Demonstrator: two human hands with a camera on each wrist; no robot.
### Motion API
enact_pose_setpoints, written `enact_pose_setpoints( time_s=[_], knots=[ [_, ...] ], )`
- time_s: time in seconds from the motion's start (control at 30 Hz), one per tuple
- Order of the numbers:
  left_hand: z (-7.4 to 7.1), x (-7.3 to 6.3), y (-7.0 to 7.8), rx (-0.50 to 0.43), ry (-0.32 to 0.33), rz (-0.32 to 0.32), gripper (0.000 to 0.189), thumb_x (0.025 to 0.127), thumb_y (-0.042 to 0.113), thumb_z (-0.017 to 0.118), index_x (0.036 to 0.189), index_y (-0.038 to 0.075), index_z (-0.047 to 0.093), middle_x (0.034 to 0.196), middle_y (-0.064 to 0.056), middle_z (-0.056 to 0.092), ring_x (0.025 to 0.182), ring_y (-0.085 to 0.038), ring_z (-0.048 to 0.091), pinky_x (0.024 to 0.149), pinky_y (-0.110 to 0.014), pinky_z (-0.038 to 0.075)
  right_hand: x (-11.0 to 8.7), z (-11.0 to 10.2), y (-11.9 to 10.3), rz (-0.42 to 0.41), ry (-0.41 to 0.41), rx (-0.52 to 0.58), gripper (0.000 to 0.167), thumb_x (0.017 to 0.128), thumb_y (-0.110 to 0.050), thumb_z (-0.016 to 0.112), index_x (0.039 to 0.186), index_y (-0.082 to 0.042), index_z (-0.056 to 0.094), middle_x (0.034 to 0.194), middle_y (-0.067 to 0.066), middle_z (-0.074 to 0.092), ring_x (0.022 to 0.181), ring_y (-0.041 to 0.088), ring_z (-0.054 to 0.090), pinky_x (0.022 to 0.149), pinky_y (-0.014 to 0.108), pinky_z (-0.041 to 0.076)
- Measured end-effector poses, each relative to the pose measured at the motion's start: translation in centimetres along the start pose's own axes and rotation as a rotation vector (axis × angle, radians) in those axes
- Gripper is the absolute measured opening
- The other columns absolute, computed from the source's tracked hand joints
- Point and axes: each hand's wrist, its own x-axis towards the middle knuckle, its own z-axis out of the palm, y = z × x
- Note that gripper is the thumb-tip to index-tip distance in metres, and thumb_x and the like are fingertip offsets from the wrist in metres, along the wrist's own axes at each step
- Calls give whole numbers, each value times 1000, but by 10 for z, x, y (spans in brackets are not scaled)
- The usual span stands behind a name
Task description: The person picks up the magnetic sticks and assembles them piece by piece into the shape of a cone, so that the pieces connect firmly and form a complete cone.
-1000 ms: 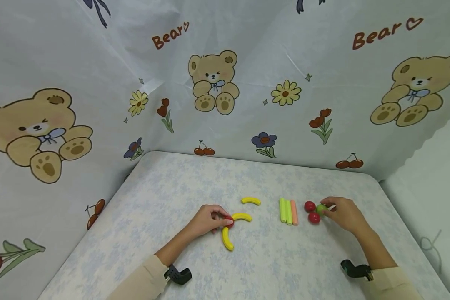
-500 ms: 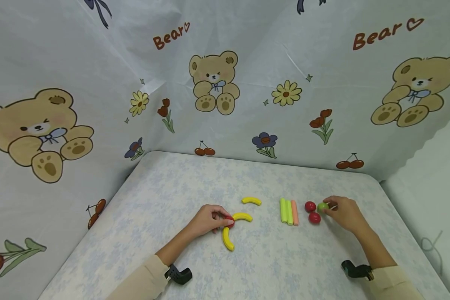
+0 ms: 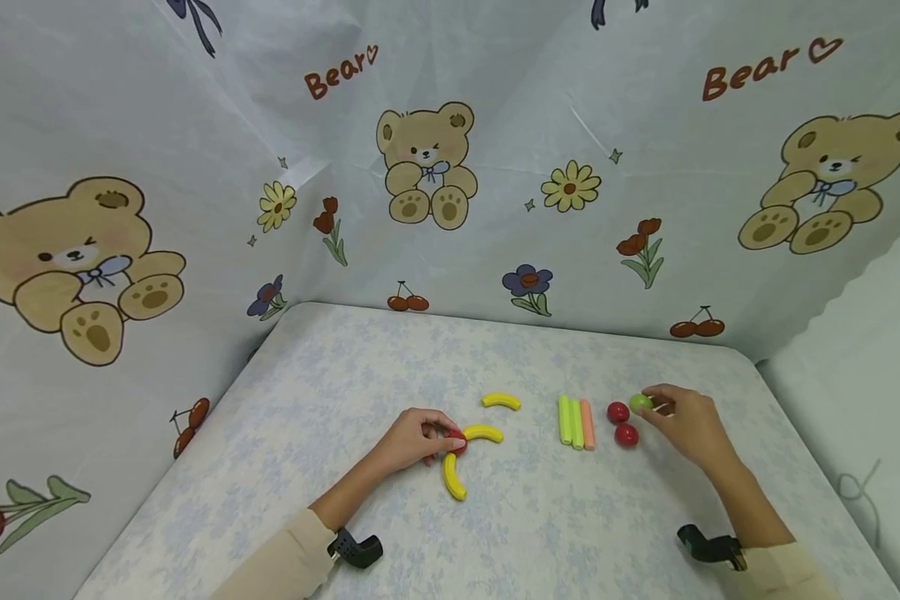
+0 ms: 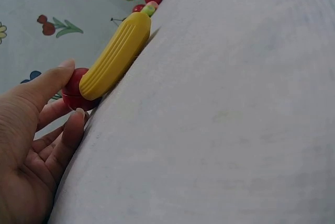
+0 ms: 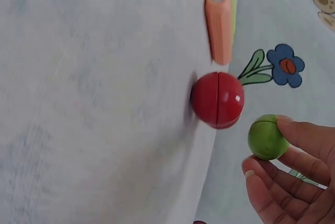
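A pale backdrop (image 3: 487,250) printed with bears, flowers, cherries and the word "Bear" rises behind the row of sticks (image 3: 576,425), which is the landmark here. The row lies flat on a whitish surface (image 3: 555,533) with a faint blue pattern.

A left sleeve (image 3: 281,562) enters on the near side, well to the left of the row, and a right sleeve (image 3: 783,571) on the near side, well to its right; each wrist carries a black device (image 3: 356,550). The left hand (image 3: 412,437) is left of the row, the right hand (image 3: 686,425) right of it.

The row itself is two light-green sticks and one salmon stick, side by side.

Three yellow bananas lie left of the row: a far banana (image 3: 501,402), a middle banana (image 3: 484,433) and a near banana (image 3: 454,477).

Next in size, all seen beyond those bananas or past the row's salmon end, come the balls. Left of the row, the left thumb and fingers grip a held red ball (image 3: 459,444), the middle and near bananas ending right at it. Just right of the row sit a farther red ball (image 3: 618,412) and a nearer red ball (image 3: 626,435), next to each other.

Smallest is the green ball (image 3: 641,403), right of the row beyond the red pair, pinched by the right thumb and fingers and held clear of the surface.
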Motion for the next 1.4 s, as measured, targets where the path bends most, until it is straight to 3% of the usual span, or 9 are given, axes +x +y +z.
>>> enact_pose_setpoints(
  time_s=[0.37,0.57,0.77,1.0,1.13,1.27,1.4],
  knots=[
    [1,0,0,1,10,-9,26,85,44,83,103,26,77,70,-5,67,48,-19,57,47,-32,52,-10,7,-36,-68,71,30,35,87,-9,81,117,4,70,96,19,73,83,33,70,65,41,60],
    [0,-1,1,-3,11,-17,27,89,43,79,109,25,76,89,-1,71,51,-21,60,50,-36,55,-15,20,-50,-132,64,75,34,85,-6,82,115,3,71,94,14,73,81,29,70,67,41,60],
    [0,4,4,19,17,-26,22,96,40,72,109,23,75,90,0,72,51,-22,61,50,-39,56,-19,30,-66,-167,23,95,35,86,-9,82,116,2,71,93,9,73,80,22,68,67,34,59],
    [-2,14,16,159,-13,-59,18,97,39,70,106,24,75,87,3,69,48,-17,57,46,-32,52,-19,39,-81,-184,-39,154,33,85,-7,82,116,2,72,96,8,73,80,19,68,66,27,57],
    [-6,25,25,268,-62,-32,17,97,38,70,105,24,76,87,4,66,49,-15,54,47,-30,49,-19,46,-89,-188,-60,180,34,83,-7,84,114,1,73,97,7,73,80,17,68,67,25,57],
    [-9,37,32,365,-109,-2,16,96,38,72,104,25,77,85,7,66,58,-13,55,53,-28,49,-20,52,-96,-192,-79,209,34,83,-7,84,114,1,73,101,7,74,80,17,69,68,23,57],
    [-9,45,37,403,-175,-5,13,94,36,74,101,25,78,85,10,67,68,-11,57,58,-26,49,-19,59,-103,-211,-117,229,32,83,-6,84,113,0,74,102,7,75,80,16,69,68,22,57]
  ],
)
